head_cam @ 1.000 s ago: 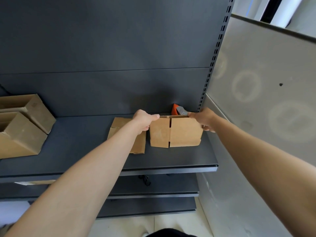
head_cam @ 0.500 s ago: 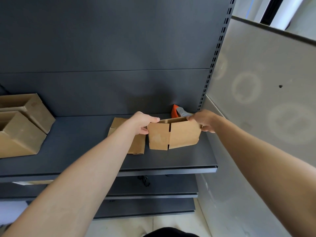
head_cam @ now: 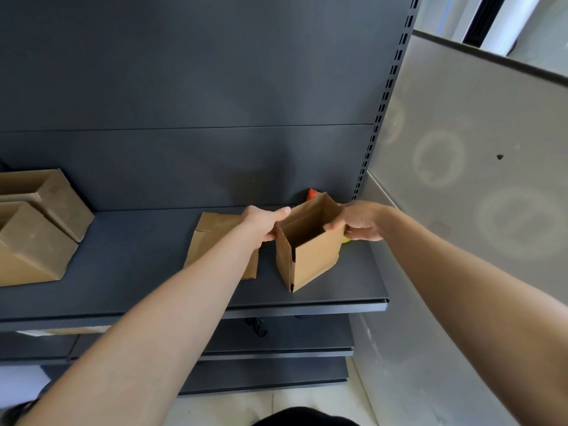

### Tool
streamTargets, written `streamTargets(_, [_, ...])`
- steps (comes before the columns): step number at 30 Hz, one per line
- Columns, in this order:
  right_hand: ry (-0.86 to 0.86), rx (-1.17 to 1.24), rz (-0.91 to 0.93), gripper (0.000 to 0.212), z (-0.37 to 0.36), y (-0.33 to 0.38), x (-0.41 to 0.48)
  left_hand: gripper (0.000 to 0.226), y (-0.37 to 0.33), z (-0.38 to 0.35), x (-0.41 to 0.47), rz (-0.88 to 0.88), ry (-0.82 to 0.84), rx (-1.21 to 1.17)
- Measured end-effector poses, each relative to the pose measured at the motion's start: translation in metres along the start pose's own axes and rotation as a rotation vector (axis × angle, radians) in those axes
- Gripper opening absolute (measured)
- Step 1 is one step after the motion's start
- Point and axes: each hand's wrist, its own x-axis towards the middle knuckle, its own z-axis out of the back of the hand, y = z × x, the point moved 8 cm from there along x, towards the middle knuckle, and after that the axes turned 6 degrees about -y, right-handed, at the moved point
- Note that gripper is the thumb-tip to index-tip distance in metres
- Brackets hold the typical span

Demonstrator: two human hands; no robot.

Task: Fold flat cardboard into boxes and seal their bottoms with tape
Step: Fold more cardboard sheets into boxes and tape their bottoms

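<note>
Opened box (head_cam: 310, 256) between both hands

Dark shelf (head_cam: 129, 272) carries flat cardboard (head_cam: 212, 238) and two boxes (head_cam: 33, 238).

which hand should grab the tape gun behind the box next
Right, likely. The orange tape gun sits at the shelf's back right corner behind the box, nearer the right hand. The left hand grips the box's left edge and can steady it.

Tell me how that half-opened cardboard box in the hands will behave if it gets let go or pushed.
The box is thin corrugated card with nothing visible inside, so probably light. With its top open and both hands pinching its rim, it would likely skew or collapse flat if released. A push would probably slide or tip it on the shelf.
</note>
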Motion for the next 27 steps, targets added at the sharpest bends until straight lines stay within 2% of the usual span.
streamTargets(3, [0.017,0.044,-0.01,0.047,-0.004,0.002,0.0,0.074,0.006,0.001,0.004,0.022,-0.019,-0.101])
streamTargets(6, [-0.063,0.069,-0.024,0.047,0.005,-0.002,-0.001,0.063,0.011,0.001,0.01,0.042,0.004,-0.265])
streamTargets(9, [-0.152,0.012,-0.004,0.034,0.012,-0.005,-0.004,0.048,0.012,0.002,0.007,0.052,0.023,-0.357])
streamTargets(12, [-0.147,0.032,-0.004,0.028,0.013,-0.01,-0.003,0.042,0.012,0.001,0.006,0.059,0.063,-0.437])
streamTargets(15, [-0.102,0.081,-0.012,0.035,0.011,-0.014,0.0,0.042,0.015,0.001,0.006,0.069,0.094,-0.432])
streamTargets(24, [-0.072,0.204,-0.057,0.029,0.015,-0.025,0.006,0.029,0.017,-0.002,0.002,0.043,0.18,-0.406])
streamTargets(27, [-0.031,0.255,-0.013,0.03,0.011,-0.02,0.002,0.03,0.016,-0.003,0.0,0.035,0.201,-0.383])
